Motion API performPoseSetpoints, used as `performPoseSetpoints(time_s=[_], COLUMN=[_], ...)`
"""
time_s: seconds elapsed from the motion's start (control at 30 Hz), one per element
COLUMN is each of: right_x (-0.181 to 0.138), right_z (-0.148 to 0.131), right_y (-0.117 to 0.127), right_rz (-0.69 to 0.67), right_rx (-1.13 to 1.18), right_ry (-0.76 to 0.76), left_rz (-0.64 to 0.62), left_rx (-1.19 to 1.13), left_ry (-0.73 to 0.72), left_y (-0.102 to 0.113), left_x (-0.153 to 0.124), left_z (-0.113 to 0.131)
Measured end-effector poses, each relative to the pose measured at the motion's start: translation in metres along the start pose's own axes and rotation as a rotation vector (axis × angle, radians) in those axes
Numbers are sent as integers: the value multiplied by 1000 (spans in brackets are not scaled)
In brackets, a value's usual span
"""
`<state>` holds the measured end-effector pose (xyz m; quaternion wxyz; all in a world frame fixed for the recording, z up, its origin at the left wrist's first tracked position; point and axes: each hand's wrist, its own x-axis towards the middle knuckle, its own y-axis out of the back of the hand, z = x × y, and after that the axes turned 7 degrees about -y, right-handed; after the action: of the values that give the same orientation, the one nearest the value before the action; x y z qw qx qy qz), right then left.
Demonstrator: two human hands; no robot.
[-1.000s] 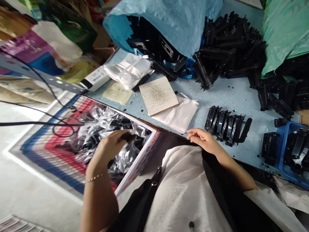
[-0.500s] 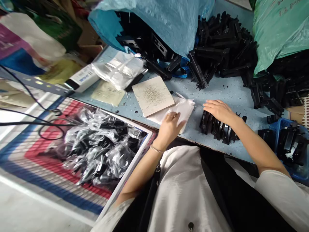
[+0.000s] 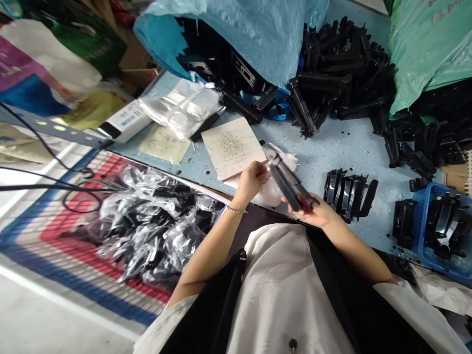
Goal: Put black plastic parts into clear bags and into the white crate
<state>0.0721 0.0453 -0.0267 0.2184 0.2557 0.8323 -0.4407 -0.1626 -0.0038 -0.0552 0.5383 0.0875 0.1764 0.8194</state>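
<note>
Item 1, far left: white-rimmed crate (image 3: pixel 217 212) standing below the table edge, filled with crinkled clear bags of black parts (image 3: pixel 147 221); black cables (image 3: pixel 55 187) loop across at its 10 o'clock corner.

Item 2: pale blue speckled table (image 3: pixel 332 147). Its near edge runs diagonally from upper left to lower right, just ahead of the person's white garment. Open surface lies at the table's centre, between the hands and the heaps behind.

Item 3: square beige card strewn with tiny metal bits (image 3: pixel 233 146), at 11 o'clock of the left hand, touching a stack of flat clear plastic bags (image 3: pixel 275 191).

Item 4: left hand (image 3: pixel 251 179), bracelet on the wrist, fingers closed, pinching the mouth of a clear bag at the near table edge.

Item 5: long black plastic bracket (image 3: pixel 289 184), tilted, upper end at the bag mouth, lower end in the right hand (image 3: pixel 313 214), whose fingers curl closed around it from beneath.

Item 6: row of upright black plastic clips (image 3: pixel 346 191), at 2 o'clock of the right hand, near but apart from it.

Item 7: heap of black plastic brackets (image 3: pixel 342 69) at 12 o'clock, partly beneath a blue plastic sack (image 3: pixel 258 34).

Item 8: green plastic sack (image 3: pixel 427 44), upper right.

Item 9: blue perforated basket (image 3: pixel 424 194) holding black parts, at the right-hand table edge.
</note>
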Motion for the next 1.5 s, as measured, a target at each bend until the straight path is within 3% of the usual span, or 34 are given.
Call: performPoseSetpoints(time_s=[0.2,0.37,0.53,0.7,0.77,0.83,0.9,0.97,1.1,1.2,1.23,1.3,1.4,1.5], right_x=[10,17,29,17,7,-7,-24,-41,-60,-55,-52,-47,-45,-48], right_z=[27,24,26,31,32,28,16,-4,-54,-79,-84,-88,-88,-85], right_y=[12,8,3,-1,-10,-18,-18,-6,47,82,88,90,76,59], right_rz=[-10,-82,228,429,408,262,170,260,611,633,611,559,505,509], right_rx=[335,311,-8,-376,-555,-649,-769,-979,-1592,-1967,-2042,-2125,-2114,-1994], right_ry=[-138,-226,89,326,358,301,287,374,544,498,486,487,522,553], left_rz=[31,25,-209,-326,-322,-272,-191,-95,32,127,168,263,304,115], left_rx=[339,372,190,140,226,290,341,411,608,789,830,848,700,506], left_ry=[-337,-557,-783,-800,-799,-756,-663,-540,-196,55,99,65,-213,-398], left_y=[9,5,-12,-22,-17,-1,30,74,164,194,192,170,96,13], left_x=[-14,-29,-68,-91,-98,-108,-120,-129,-127,-112,-107,-96,-79,-55], left_z=[-10,2,30,44,50,58,62,53,-12,-64,-72,-70,-32,7])
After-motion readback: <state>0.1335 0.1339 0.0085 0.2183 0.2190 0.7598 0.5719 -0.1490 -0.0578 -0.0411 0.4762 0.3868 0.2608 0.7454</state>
